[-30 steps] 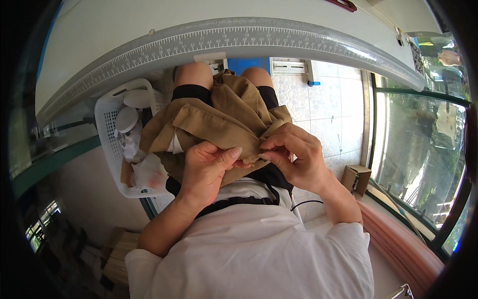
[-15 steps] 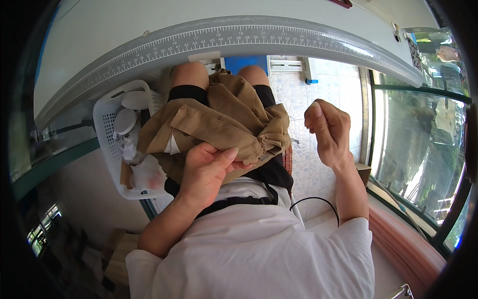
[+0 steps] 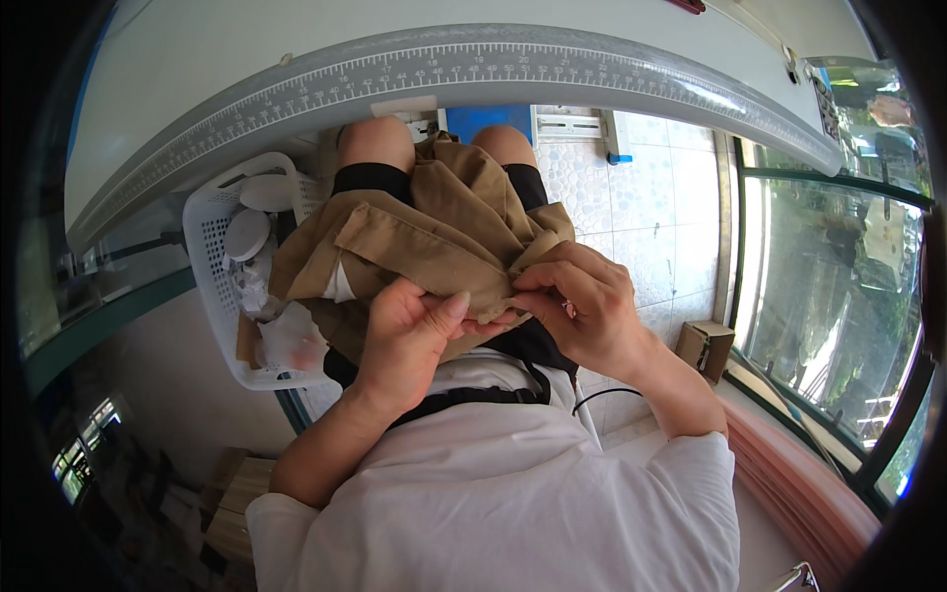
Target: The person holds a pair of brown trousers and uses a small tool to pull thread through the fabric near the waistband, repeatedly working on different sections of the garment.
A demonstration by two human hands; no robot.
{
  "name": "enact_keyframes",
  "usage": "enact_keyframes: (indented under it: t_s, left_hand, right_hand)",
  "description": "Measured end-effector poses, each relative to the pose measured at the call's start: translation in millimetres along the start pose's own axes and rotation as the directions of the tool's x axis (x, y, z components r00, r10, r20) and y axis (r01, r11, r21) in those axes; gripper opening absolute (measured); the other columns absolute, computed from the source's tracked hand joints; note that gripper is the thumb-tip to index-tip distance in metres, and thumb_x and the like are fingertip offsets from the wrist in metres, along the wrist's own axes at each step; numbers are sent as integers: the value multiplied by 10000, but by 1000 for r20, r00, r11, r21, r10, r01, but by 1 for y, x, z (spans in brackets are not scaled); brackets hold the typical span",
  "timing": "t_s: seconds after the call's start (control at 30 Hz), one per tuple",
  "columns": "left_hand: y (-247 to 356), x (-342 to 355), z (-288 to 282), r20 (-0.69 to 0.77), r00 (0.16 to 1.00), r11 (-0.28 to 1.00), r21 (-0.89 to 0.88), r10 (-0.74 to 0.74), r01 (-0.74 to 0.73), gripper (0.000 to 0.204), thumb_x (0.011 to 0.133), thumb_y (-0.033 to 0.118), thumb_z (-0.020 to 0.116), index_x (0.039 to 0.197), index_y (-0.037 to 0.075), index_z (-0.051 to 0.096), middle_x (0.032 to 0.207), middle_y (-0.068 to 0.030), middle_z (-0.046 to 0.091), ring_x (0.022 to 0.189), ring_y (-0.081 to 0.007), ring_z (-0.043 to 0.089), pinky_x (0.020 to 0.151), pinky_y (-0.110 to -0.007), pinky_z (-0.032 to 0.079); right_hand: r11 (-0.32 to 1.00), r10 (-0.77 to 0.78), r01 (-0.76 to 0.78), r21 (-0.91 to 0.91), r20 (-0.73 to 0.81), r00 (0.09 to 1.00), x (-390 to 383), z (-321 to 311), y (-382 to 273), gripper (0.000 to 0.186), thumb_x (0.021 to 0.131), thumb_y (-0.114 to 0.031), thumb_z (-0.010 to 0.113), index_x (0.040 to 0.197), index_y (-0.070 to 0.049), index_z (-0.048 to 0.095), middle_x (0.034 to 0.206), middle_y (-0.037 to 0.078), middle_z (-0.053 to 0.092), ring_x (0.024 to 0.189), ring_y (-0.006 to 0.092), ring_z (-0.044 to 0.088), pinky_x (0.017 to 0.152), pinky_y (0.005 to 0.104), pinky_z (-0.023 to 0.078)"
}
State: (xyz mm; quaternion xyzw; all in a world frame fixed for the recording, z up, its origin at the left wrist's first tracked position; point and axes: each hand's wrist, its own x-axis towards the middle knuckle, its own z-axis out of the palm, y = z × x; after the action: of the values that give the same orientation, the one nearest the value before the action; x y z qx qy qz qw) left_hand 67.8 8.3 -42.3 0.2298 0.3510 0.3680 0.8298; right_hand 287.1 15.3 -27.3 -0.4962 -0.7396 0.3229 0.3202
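A brown cloth garment (image 3: 395, 240) lies bunched across my lap, a bit of white lining showing at its left part. My left hand (image 3: 406, 340) pinches the garment's near edge, thumb on top and fingers beneath. Close to its fingertips, my right hand (image 3: 584, 308) has thumb and forefinger pressed together at the same edge. Whatever is in the right hand's pinch is too small to make out; a needle or thread cannot be told from here.
A table with a grey ruler-marked edge (image 3: 473, 71) spans the space beyond my knees. On the left stands a white plastic basket (image 3: 212, 247) holding a white round container and plastic bags. A cardboard box (image 3: 704, 348) sits on the tiled floor at right, near a green-framed window.
My right hand has come down and left, from out at the right to the garment's edge beside my left hand. The left hand keeps its pinch in place.
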Motion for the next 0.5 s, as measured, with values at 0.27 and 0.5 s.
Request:
enact_keyframes:
  t_s: [0.27,0.5]
  left_hand:
    - [6,-4,3,-32,999,997,-71,8,-10,281,1032,104,503,1234,-92,504,1167,-216,659,1057,-332,683,919,-430,565]
    - [8,-2,6,-46,999,998,-65,-23,20,269,1011,54,528,1231,-97,490,1153,-210,657,1028,-308,695,914,-429,583]
  right_hand:
    - [821,456,-318,474,-211,864,4,-61,36,357,1044,-242,533,760,-29,576,702,11,541,575,75,435,510,254,365]
    - [977,142,-146,158,38,989,-1,-29,-6,170,781,-53,812,861,-24,664,816,50,640,626,163,613,534,328,489]
